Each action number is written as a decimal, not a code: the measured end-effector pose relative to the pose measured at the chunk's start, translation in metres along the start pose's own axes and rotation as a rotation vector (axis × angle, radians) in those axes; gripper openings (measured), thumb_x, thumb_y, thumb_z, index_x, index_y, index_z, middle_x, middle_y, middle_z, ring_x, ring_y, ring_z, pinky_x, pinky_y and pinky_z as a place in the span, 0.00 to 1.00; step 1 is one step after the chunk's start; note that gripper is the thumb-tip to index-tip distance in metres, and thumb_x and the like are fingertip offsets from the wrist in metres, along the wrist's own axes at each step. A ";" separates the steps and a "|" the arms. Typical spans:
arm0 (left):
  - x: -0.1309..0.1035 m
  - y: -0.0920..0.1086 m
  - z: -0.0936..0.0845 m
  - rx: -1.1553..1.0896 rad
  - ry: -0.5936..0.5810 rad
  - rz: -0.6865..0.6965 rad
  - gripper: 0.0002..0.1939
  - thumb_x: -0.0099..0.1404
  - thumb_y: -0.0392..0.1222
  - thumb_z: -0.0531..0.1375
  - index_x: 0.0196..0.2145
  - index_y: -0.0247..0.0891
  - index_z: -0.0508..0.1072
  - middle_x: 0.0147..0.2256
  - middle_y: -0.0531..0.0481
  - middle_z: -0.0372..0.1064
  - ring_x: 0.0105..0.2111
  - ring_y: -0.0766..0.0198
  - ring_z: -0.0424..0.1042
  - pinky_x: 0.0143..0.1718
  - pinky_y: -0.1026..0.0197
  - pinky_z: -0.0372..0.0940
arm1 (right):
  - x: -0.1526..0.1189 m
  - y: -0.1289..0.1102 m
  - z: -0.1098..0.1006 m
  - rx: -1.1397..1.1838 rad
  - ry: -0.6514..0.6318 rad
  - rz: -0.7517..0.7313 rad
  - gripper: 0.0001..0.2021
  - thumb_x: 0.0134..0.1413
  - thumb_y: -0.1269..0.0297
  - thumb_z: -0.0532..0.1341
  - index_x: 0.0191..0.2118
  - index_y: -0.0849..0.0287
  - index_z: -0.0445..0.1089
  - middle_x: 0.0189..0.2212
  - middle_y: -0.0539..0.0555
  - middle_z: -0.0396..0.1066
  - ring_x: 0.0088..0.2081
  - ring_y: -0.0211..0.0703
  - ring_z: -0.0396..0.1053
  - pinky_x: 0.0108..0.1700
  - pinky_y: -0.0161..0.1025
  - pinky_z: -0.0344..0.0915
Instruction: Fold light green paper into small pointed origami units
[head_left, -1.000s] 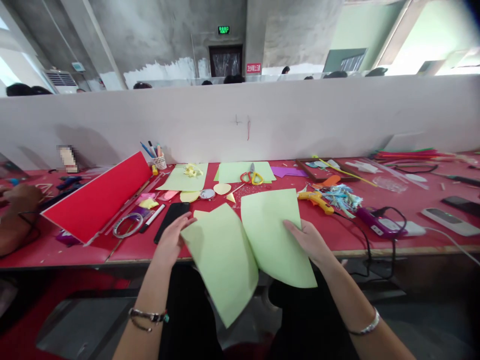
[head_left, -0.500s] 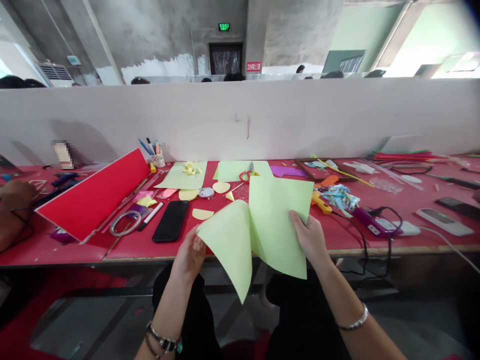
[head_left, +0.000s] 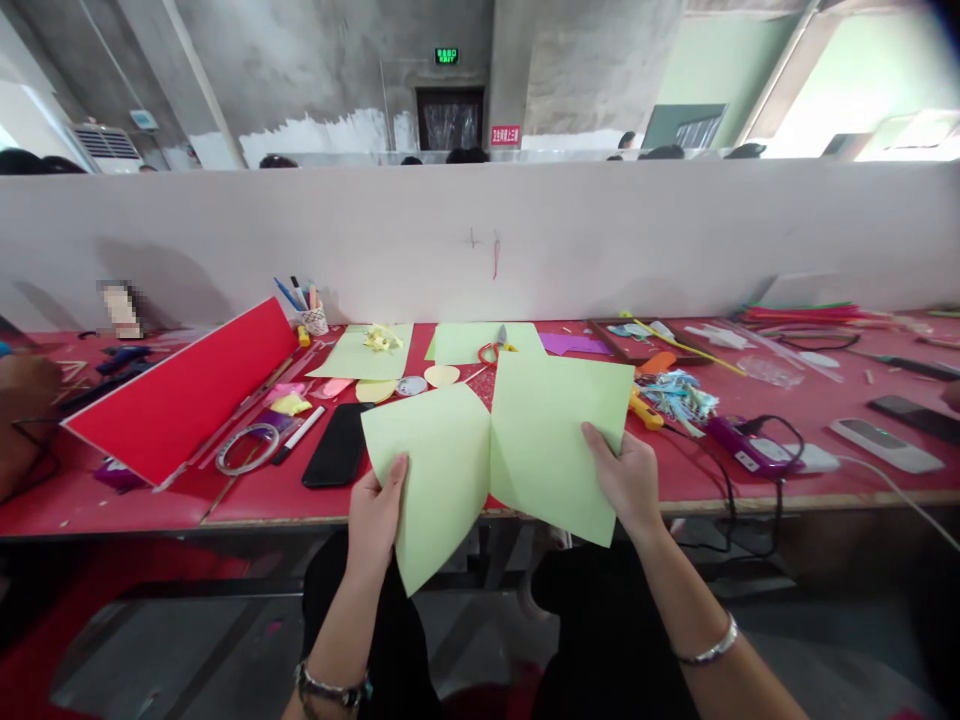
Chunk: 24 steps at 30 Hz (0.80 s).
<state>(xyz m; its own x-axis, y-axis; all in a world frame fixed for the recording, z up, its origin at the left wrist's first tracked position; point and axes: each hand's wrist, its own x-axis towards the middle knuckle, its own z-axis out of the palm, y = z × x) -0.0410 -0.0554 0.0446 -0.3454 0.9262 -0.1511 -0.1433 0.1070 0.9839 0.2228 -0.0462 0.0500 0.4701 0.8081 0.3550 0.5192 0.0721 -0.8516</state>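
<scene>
A light green sheet of paper (head_left: pixel 559 440), creased down the middle and spread like an open card, is held up over the front edge of the table. My left hand (head_left: pixel 376 520) grips its left half, the thumb lying on the front face. On the right half, my right hand (head_left: pixel 624 478) pinches the outer edge with the thumb in front. The fingers behind the paper are hidden on both sides. Beyond the sheet lie red-handled scissors (head_left: pixel 491 352) on another pale green sheet (head_left: pixel 457 342). Cut yellow rounded pieces (head_left: pixel 442 376) rest nearby.
On the red table (head_left: pixel 292 508), a black phone (head_left: pixel 337 446), tape roll (head_left: pixel 247 449), marker (head_left: pixel 298 435) and leaning red board (head_left: pixel 195 390) are at left. A yellow glue gun (head_left: pixel 645 410), purple power strip (head_left: pixel 750 445) and cables are at right. Another person's hand (head_left: pixel 30 400) shows far left.
The left half of the green sheet has swung outward and flattened, opening the fold. My left hand has shifted left, its thumb now on the front of the paper. My right hand has hardly moved.
</scene>
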 end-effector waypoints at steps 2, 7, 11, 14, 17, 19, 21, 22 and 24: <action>0.000 0.003 -0.004 -0.002 0.021 0.016 0.27 0.44 0.57 0.64 0.34 0.30 0.75 0.26 0.47 0.74 0.25 0.62 0.71 0.24 0.66 0.63 | 0.001 0.001 -0.001 -0.018 0.001 -0.001 0.21 0.45 0.48 0.56 0.22 0.66 0.69 0.16 0.51 0.66 0.20 0.39 0.62 0.21 0.32 0.56; 0.004 0.008 -0.011 0.002 0.050 0.002 0.28 0.41 0.57 0.65 0.33 0.29 0.75 0.21 0.49 0.72 0.21 0.66 0.67 0.21 0.67 0.61 | 0.003 0.001 -0.003 0.006 -0.039 -0.007 0.20 0.45 0.49 0.57 0.22 0.65 0.68 0.15 0.49 0.63 0.19 0.35 0.58 0.19 0.31 0.54; 0.010 0.008 -0.017 -0.004 0.108 -0.012 0.25 0.42 0.56 0.66 0.31 0.31 0.74 0.21 0.51 0.71 0.22 0.64 0.68 0.22 0.67 0.62 | 0.006 0.004 -0.006 0.070 -0.029 0.054 0.20 0.44 0.49 0.57 0.24 0.66 0.69 0.18 0.52 0.67 0.20 0.38 0.61 0.20 0.32 0.56; 0.013 0.012 -0.024 0.051 0.149 0.013 0.20 0.46 0.52 0.65 0.30 0.32 0.74 0.22 0.51 0.72 0.23 0.64 0.69 0.22 0.67 0.62 | 0.011 0.011 -0.011 0.072 0.009 0.086 0.20 0.44 0.49 0.58 0.27 0.66 0.70 0.22 0.54 0.71 0.23 0.41 0.65 0.22 0.33 0.58; 0.017 0.016 -0.034 0.100 0.217 0.050 0.17 0.50 0.50 0.62 0.31 0.33 0.74 0.24 0.50 0.73 0.24 0.63 0.69 0.22 0.66 0.62 | 0.018 0.019 -0.020 0.027 0.091 0.091 0.20 0.44 0.49 0.58 0.27 0.67 0.70 0.22 0.55 0.70 0.23 0.41 0.65 0.22 0.33 0.58; 0.025 0.021 -0.041 0.130 0.270 0.086 0.17 0.52 0.50 0.61 0.32 0.34 0.74 0.25 0.49 0.73 0.25 0.62 0.70 0.23 0.66 0.62 | 0.021 0.023 -0.029 -0.015 0.147 0.107 0.20 0.44 0.50 0.58 0.26 0.66 0.70 0.21 0.54 0.69 0.23 0.40 0.64 0.21 0.33 0.57; 0.037 0.027 -0.048 0.184 0.292 0.148 0.17 0.52 0.51 0.61 0.33 0.35 0.73 0.26 0.50 0.73 0.27 0.61 0.70 0.23 0.67 0.62 | 0.024 0.026 -0.037 -0.053 0.165 0.128 0.20 0.44 0.49 0.57 0.25 0.65 0.69 0.19 0.53 0.68 0.22 0.39 0.63 0.21 0.32 0.57; 0.044 0.032 -0.050 0.226 0.264 0.188 0.16 0.51 0.51 0.62 0.32 0.36 0.73 0.26 0.50 0.73 0.27 0.61 0.70 0.23 0.68 0.62 | 0.024 0.028 -0.041 -0.069 0.160 0.139 0.20 0.43 0.49 0.57 0.24 0.65 0.68 0.18 0.52 0.67 0.21 0.39 0.62 0.21 0.32 0.57; 0.058 0.042 -0.050 0.300 0.115 0.237 0.14 0.48 0.49 0.64 0.31 0.37 0.74 0.25 0.52 0.73 0.27 0.62 0.70 0.23 0.69 0.63 | 0.025 0.032 -0.047 -0.097 0.136 0.157 0.20 0.43 0.48 0.57 0.22 0.64 0.67 0.17 0.52 0.66 0.20 0.39 0.62 0.21 0.33 0.57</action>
<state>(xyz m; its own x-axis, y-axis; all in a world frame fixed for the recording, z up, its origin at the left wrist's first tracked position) -0.1137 -0.0154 0.0726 -0.4402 0.8933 0.0906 0.2240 0.0116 0.9745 0.2843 -0.0516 0.0501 0.6394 0.7180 0.2751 0.4947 -0.1103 -0.8620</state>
